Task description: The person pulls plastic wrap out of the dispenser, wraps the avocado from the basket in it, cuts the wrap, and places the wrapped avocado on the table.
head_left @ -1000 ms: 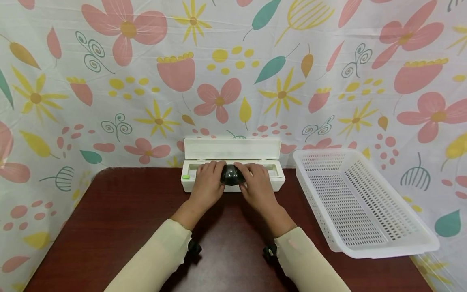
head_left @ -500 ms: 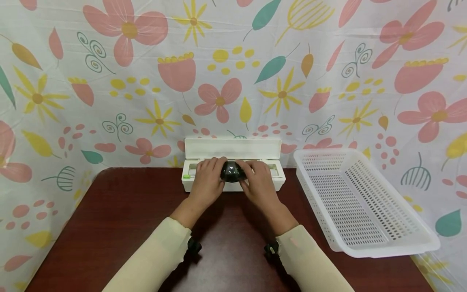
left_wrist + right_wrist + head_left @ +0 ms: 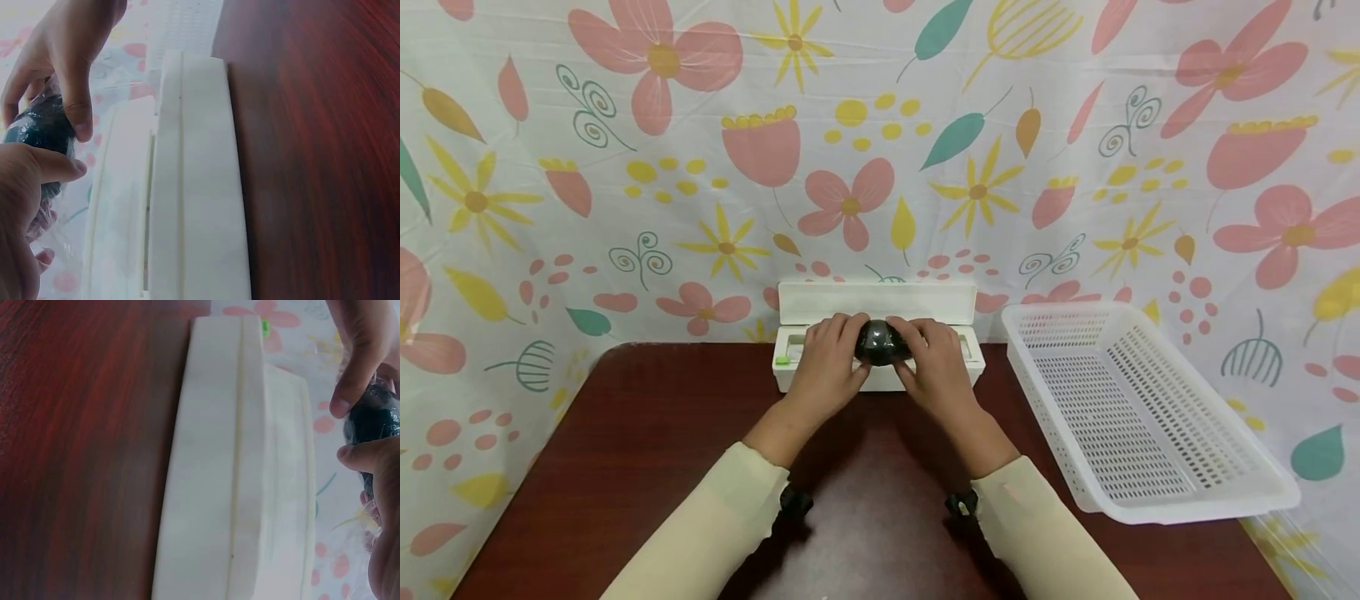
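Observation:
Both hands hold a dark, shiny, rounded thing [image 3: 877, 342] between them, over the white cling film dispenser [image 3: 880, 381]. Clear plastic film [image 3: 53, 219] covers the dark thing, crinkled at its ends; its exact kind is hidden. My left hand [image 3: 825, 367] grips its left end, and my right hand [image 3: 937, 367] its right end. In the left wrist view the two thumbs press its near side, a little apart. The dispenser's lid [image 3: 877, 304] stands raised at the back. A green slider [image 3: 783, 361] sits at the dispenser's left end.
A white perforated basket [image 3: 1078, 483] stands at the table's right side. The dark red-brown table [image 3: 647, 450] runs up to a floral cloth backdrop [image 3: 880, 108] right behind the dispenser.
The hands have lifted the wrapped dark thing slightly, up and away from the dispenser's front edge. Dispenser and basket stay where they were.

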Motion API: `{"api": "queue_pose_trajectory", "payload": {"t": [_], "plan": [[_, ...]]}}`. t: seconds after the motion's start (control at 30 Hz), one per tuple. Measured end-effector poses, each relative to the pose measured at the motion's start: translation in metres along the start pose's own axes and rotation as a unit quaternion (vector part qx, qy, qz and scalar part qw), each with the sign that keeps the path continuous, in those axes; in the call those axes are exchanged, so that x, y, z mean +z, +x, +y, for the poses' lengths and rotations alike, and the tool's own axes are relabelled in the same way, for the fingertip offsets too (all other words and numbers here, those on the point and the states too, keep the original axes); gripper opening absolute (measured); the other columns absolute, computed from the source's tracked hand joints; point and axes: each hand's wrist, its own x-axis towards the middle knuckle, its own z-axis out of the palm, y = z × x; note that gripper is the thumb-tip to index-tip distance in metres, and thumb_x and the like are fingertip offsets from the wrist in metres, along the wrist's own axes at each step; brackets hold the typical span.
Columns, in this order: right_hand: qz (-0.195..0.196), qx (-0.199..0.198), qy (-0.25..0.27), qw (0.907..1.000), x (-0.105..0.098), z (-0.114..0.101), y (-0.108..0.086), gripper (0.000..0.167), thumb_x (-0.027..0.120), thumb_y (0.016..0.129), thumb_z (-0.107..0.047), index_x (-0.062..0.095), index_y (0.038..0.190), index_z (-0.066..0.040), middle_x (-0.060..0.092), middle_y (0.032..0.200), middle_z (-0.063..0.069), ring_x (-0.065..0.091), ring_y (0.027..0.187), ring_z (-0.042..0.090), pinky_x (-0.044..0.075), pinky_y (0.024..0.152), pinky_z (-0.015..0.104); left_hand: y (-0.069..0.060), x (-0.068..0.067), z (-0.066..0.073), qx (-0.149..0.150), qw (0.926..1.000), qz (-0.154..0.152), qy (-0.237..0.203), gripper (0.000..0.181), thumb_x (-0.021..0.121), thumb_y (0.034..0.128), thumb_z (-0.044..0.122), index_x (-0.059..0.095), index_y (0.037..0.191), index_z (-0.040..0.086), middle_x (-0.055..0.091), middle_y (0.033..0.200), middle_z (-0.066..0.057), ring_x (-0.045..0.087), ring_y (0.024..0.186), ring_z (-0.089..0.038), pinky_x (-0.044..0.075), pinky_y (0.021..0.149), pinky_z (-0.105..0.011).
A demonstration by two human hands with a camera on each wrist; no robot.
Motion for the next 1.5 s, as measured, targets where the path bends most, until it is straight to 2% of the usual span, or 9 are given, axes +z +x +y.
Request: {"api": "queue_pose_trajectory", "payload": {"t": [0.27,0.4,0.53,0.9,1.2,1.5], "plan": [[-0.010,-0.019,0.023,0.9995,-0.008,-0.002,0.006,0.072,0.085,0.078,-0.004,0.050,0.141,-0.015,0.061,0.110,0.019,0.061,0.097,0.036,0.051,0.086,0.053,0.005,-0.011,0.004,0.003,0.9999,0.013,-0.007,0.055,0.084,0.0800,0.012,0.055,0.126,0.011,0.063,0.110,-0.008,0.060,0.106,-0.029,0.046,0.098,-0.052],[-0.025,-0.025,0.029,0.9989,-0.012,-0.002,0.006,0.080,0.089,0.076,-0.010,0.047,0.143,-0.013,0.059,0.114,0.020,0.060,0.101,0.037,0.051,0.088,0.053,0.007,-0.016,0.006,-0.004,0.9999,0.009,-0.013,0.054,0.086,0.0786,0.012,0.057,0.125,0.011,0.064,0.112,-0.007,0.061,0.108,-0.028,0.046,0.100,-0.052],[-0.032,-0.028,0.036,0.9985,-0.017,-0.002,0.006,0.080,0.089,0.077,-0.015,0.047,0.145,-0.014,0.059,0.116,0.020,0.060,0.104,0.036,0.050,0.090,0.053,0.007,-0.020,0.008,-0.008,0.9998,0.006,-0.019,0.056,0.086,0.0773,0.012,0.057,0.125,0.012,0.065,0.113,-0.007,0.060,0.110,-0.028,0.045,0.101,-0.052],[0.004,-0.051,0.035,0.9981,-0.029,-0.008,0.010,0.078,0.090,0.074,-0.007,0.051,0.141,-0.012,0.058,0.114,0.021,0.059,0.101,0.038,0.052,0.087,0.052,0.007,-0.032,0.019,-0.003,0.9993,0.025,-0.026,0.055,0.084,0.0770,0.006,0.057,0.124,0.011,0.065,0.113,-0.008,0.060,0.109,-0.029,0.045,0.101,-0.052],[0.016,-0.061,0.030,0.9975,-0.036,-0.012,0.012,0.080,0.090,0.073,-0.005,0.050,0.142,-0.013,0.057,0.115,0.022,0.059,0.101,0.039,0.052,0.087,0.052,0.007,-0.040,0.025,0.001,0.9988,0.041,-0.028,0.054,0.083,0.0748,0.004,0.059,0.123,0.010,0.065,0.109,-0.007,0.061,0.107,-0.028,0.046,0.099,-0.051],[0.022,-0.071,0.026,0.9969,-0.045,-0.016,0.014,0.081,0.090,0.073,-0.005,0.050,0.143,-0.012,0.058,0.116,0.020,0.060,0.102,0.038,0.052,0.087,0.051,0.007,-0.048,0.029,0.007,0.9988,0.042,-0.025,0.055,0.084,0.0748,0.006,0.059,0.124,0.010,0.066,0.109,-0.007,0.062,0.107,-0.028,0.044,0.101,-0.051]]}}
